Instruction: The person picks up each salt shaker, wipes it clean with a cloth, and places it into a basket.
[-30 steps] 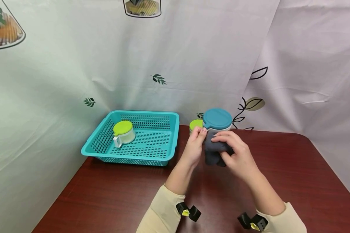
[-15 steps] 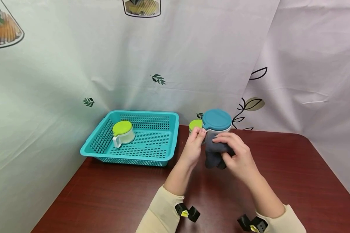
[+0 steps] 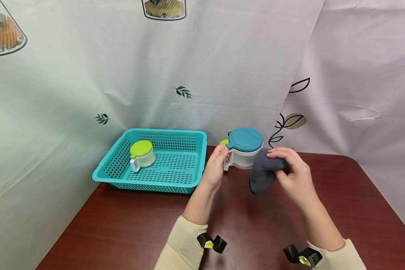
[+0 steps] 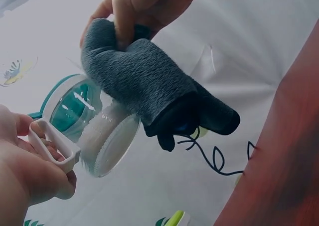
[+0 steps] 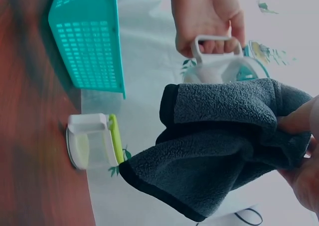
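Note:
My left hand [image 3: 213, 167] grips the white handle of a clear jar with a blue lid [image 3: 245, 139], held up over the table. In the left wrist view the fingers curl through that handle [image 4: 55, 145]. A dark grey cloth [image 3: 264, 173] hangs folded from my right hand [image 3: 295, 176], pinched between thumb and fingers. The cloth sits right beside the jar's right side and overlaps its edge in the head view. Behind the held jar stands a second jar with a lime green lid [image 5: 115, 138], mostly hidden in the head view.
A turquoise perforated basket [image 3: 150, 185] stands on the left of the dark red table [image 3: 128, 228]. Inside it is another lime-lidded jar [image 3: 142, 153] with a white handle. A white printed curtain [image 3: 222, 67] hangs behind the table.
My right hand has drawn the cloth off the jar's front toward the right, uncovering the clear body. My left hand and the jar have shifted slightly left.

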Demonstrator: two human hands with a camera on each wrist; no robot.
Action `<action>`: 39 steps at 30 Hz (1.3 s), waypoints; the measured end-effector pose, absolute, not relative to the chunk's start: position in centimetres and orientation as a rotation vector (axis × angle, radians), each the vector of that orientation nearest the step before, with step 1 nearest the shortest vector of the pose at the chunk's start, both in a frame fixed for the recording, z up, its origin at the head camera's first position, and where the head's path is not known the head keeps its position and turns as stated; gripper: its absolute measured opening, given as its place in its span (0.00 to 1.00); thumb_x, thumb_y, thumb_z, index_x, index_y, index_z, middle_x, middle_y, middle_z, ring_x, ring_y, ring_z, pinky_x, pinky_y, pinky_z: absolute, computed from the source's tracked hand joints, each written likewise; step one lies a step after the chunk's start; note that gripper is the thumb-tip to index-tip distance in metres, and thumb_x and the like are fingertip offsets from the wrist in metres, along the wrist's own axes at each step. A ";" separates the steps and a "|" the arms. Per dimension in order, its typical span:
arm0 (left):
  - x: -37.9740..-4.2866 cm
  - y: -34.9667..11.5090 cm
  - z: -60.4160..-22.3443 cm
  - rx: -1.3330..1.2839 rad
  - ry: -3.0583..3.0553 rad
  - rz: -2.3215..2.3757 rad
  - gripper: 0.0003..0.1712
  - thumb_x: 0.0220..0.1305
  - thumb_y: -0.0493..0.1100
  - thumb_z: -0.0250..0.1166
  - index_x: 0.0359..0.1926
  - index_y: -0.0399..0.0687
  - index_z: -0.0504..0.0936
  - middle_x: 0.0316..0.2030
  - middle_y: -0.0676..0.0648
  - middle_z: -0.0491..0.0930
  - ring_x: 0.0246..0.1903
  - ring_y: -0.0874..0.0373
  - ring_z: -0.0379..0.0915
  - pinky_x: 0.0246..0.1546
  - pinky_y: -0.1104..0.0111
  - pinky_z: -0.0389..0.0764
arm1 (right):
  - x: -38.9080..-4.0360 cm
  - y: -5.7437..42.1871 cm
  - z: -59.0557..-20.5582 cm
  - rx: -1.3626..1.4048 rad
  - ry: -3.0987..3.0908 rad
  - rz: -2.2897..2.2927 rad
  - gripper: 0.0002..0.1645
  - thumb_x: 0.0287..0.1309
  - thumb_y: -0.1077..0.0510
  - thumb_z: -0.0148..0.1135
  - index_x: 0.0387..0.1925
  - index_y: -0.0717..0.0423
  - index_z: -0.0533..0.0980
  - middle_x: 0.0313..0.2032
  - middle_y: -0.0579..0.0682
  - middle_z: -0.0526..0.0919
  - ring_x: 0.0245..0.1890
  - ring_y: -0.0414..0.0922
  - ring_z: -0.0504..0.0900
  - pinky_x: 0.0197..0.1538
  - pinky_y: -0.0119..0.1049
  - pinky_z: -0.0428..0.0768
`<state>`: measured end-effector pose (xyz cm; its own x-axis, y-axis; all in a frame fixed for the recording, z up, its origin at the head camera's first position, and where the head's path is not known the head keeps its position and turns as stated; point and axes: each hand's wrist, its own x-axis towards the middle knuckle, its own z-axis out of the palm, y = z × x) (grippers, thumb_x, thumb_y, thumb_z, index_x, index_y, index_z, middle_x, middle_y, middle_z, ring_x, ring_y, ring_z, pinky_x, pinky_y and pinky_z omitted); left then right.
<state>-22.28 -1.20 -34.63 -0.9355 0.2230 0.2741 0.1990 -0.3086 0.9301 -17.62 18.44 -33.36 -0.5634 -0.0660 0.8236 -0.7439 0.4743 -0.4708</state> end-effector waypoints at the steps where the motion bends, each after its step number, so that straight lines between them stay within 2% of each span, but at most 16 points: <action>1: -22.3 -1.3 -34.6 0.557 1.838 2.468 0.13 0.71 0.38 0.39 0.27 0.45 0.60 0.32 0.48 0.59 0.42 0.56 0.57 0.42 0.65 0.58 | -17.7 18.6 -33.3 0.662 -1.946 1.118 0.25 0.36 0.87 0.56 0.35 0.63 0.79 0.40 0.57 0.79 0.46 0.40 0.76 0.51 0.26 0.71; 8: -22.3 -1.5 -34.4 0.579 1.857 2.463 0.13 0.69 0.36 0.40 0.25 0.45 0.61 0.30 0.48 0.59 0.41 0.56 0.57 0.42 0.64 0.58 | -18.2 19.5 -33.0 0.557 -1.924 1.118 0.23 0.38 0.85 0.56 0.35 0.64 0.80 0.40 0.56 0.79 0.45 0.38 0.75 0.52 0.26 0.70; 15: -22.1 -1.4 -34.2 0.673 1.857 2.426 0.13 0.67 0.36 0.40 0.23 0.40 0.58 0.26 0.48 0.57 0.33 0.57 0.56 0.33 0.68 0.58 | -18.6 20.2 -32.9 0.509 -1.908 1.161 0.19 0.42 0.84 0.55 0.34 0.66 0.80 0.40 0.52 0.79 0.45 0.37 0.75 0.51 0.26 0.70; 24: -21.8 -1.3 -34.1 0.729 1.818 2.366 0.14 0.66 0.35 0.40 0.22 0.36 0.57 0.23 0.48 0.57 0.30 0.58 0.57 0.31 0.69 0.59 | -18.6 20.3 -32.2 0.518 -1.852 1.405 0.15 0.41 0.86 0.51 0.34 0.77 0.74 0.40 0.43 0.78 0.44 0.38 0.76 0.46 0.22 0.73; 29: -21.7 -1.2 -34.3 0.762 1.786 2.313 0.15 0.67 0.36 0.39 0.23 0.34 0.55 0.23 0.49 0.57 0.30 0.59 0.57 0.32 0.69 0.59 | -19.2 20.9 -32.5 0.537 -1.726 1.633 0.16 0.40 0.87 0.50 0.35 0.78 0.72 0.40 0.46 0.79 0.44 0.40 0.77 0.46 0.23 0.73; 35: -21.6 -1.1 -34.4 0.774 1.779 2.273 0.15 0.68 0.37 0.38 0.22 0.40 0.57 0.23 0.49 0.57 0.30 0.59 0.58 0.33 0.69 0.59 | -19.9 21.7 -33.3 0.429 -1.578 1.804 0.20 0.39 0.87 0.53 0.38 0.75 0.73 0.41 0.50 0.80 0.43 0.45 0.77 0.42 0.25 0.77; 39: -21.6 -1.1 -34.4 0.758 1.767 2.277 0.16 0.68 0.37 0.39 0.22 0.41 0.57 0.23 0.49 0.58 0.30 0.58 0.58 0.33 0.69 0.59 | -20.0 21.8 -33.3 0.389 -1.482 1.892 0.23 0.37 0.89 0.50 0.37 0.73 0.73 0.42 0.54 0.77 0.44 0.47 0.76 0.43 0.26 0.77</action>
<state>-21.56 -1.10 -34.36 -0.8585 0.4223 0.2908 0.1770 -0.2883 0.9411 -20.00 21.81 -33.31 -0.7154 0.3337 0.6139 -0.6760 -0.1084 -0.7289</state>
